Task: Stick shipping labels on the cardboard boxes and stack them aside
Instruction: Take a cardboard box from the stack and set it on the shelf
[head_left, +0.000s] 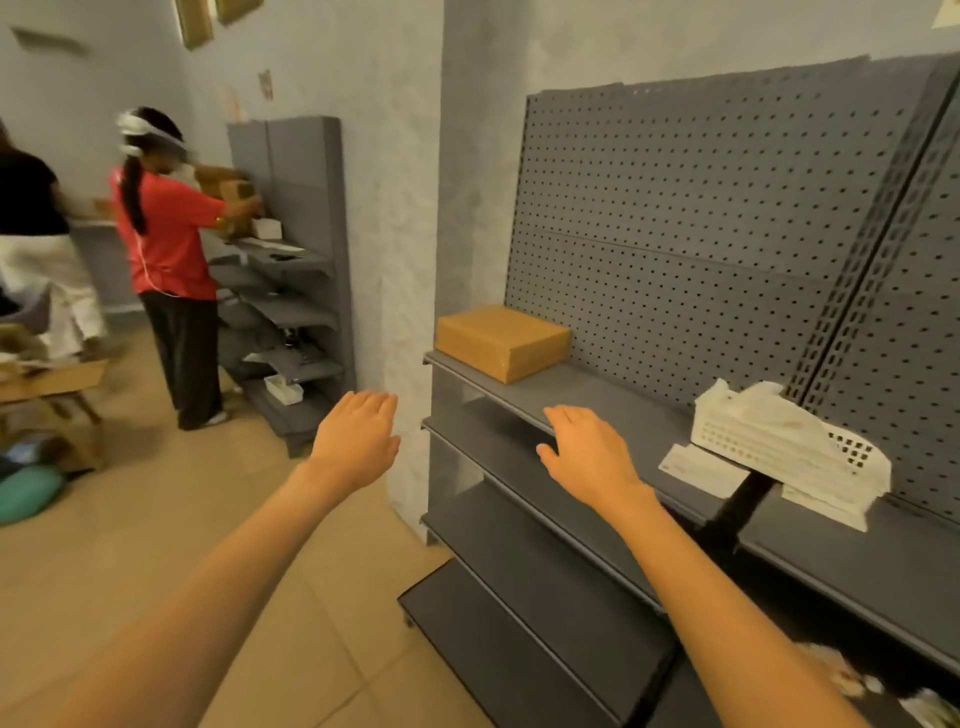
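Up front, both hands reach out with fingers straight and hold nothing: the left hand (357, 439) over the floor, the right hand (587, 454) over the shelf (613, 410) edge. One box (501, 341) sits at the shelf's left end, well apart from the basket (779, 441) of labels (698, 470).

Grey metal shelf (613, 410) against a pegboard back, bearing a cardboard box (501, 340) at its left end, a white basket (779, 436) and paper labels (701, 470) to the right.
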